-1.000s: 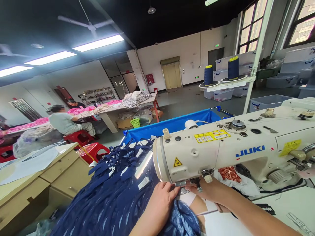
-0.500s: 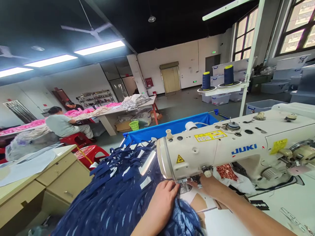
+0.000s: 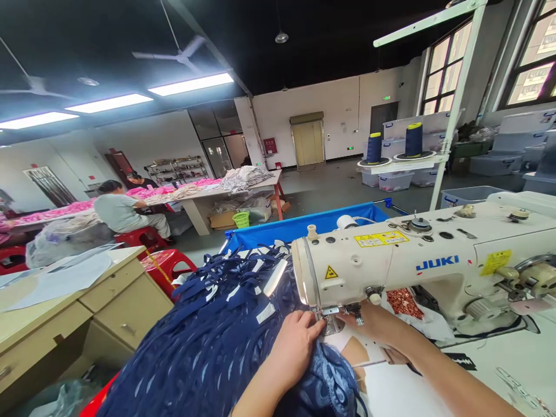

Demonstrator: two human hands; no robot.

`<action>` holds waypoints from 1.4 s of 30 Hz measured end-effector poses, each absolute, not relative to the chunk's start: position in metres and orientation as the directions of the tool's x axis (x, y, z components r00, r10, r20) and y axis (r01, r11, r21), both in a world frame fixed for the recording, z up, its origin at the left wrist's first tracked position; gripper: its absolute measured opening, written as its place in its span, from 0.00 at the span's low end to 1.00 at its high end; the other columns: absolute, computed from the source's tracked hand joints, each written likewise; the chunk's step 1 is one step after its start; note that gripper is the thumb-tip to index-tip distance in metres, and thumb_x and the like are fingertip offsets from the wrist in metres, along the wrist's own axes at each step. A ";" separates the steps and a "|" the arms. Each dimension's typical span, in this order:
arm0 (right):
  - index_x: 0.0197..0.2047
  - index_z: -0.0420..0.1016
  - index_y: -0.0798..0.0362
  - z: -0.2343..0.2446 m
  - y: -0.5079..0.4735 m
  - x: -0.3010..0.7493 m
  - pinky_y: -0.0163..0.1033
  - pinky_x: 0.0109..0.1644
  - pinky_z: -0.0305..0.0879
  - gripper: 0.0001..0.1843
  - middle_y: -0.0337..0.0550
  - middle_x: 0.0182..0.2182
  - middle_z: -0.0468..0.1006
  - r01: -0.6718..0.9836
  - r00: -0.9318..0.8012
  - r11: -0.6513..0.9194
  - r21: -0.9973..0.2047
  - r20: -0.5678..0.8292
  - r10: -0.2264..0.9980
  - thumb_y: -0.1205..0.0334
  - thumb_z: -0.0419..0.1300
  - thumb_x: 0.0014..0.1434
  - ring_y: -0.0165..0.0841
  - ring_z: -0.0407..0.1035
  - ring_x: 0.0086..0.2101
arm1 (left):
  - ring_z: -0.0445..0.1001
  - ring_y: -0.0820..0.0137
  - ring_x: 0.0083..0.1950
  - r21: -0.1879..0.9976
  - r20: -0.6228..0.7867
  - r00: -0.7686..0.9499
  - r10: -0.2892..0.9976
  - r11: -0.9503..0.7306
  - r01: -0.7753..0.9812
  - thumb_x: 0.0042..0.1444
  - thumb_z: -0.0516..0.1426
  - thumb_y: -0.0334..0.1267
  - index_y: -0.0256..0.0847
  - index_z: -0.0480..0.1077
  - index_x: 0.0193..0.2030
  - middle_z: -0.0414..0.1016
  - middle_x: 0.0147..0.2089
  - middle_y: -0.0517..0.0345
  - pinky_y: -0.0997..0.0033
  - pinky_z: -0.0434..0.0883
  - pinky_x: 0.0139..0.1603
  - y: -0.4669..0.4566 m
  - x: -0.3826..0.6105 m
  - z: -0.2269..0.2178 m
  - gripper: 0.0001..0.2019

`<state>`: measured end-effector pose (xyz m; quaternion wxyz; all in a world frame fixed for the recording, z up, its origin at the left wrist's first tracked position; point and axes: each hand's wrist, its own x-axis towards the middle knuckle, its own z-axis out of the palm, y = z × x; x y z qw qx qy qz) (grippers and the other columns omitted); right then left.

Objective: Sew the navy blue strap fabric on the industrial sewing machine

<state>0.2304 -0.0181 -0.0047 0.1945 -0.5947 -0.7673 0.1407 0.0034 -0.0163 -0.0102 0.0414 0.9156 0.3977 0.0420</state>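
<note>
A white sewing machine (image 3: 391, 260) stands across the right side of the head view. Just left of its metal needle plate (image 3: 333, 325) is my left hand (image 3: 299, 339), fingers bent and closed on the edge of a navy lace garment (image 3: 330, 376). On the plate's other side my right hand (image 3: 362, 320) reaches under the machine arm. Its fingertips are hidden behind the presser foot and the metal parts there, so what they hold does not show. A large heap of navy garments with white labels (image 3: 217, 336) lies to the left of my left hand.
Copper-coloured bits (image 3: 403, 303) sit in a white bag under the machine arm. A black blade (image 3: 460, 361) lies on the machine table. Behind are a blue cloth bin (image 3: 304, 223) and thread cones (image 3: 413, 140). A desk (image 3: 108, 295) stands left; two people sit farther back.
The whole view has shifted, so the machine and heap appear a little farther right. Both hands stay beside the needle plate in nearly the same pose.
</note>
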 end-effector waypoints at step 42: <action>0.57 0.64 0.52 -0.054 -0.064 0.206 0.49 0.51 0.67 0.26 0.53 0.50 0.75 0.670 -0.103 0.109 -0.734 0.054 0.993 0.49 0.41 0.63 0.45 0.71 0.49 | 0.68 0.63 0.53 0.196 0.159 0.707 0.689 -0.724 0.661 0.65 0.47 0.27 0.43 0.68 0.57 0.72 0.50 0.52 0.60 0.65 0.56 -0.017 -0.002 -0.017 0.18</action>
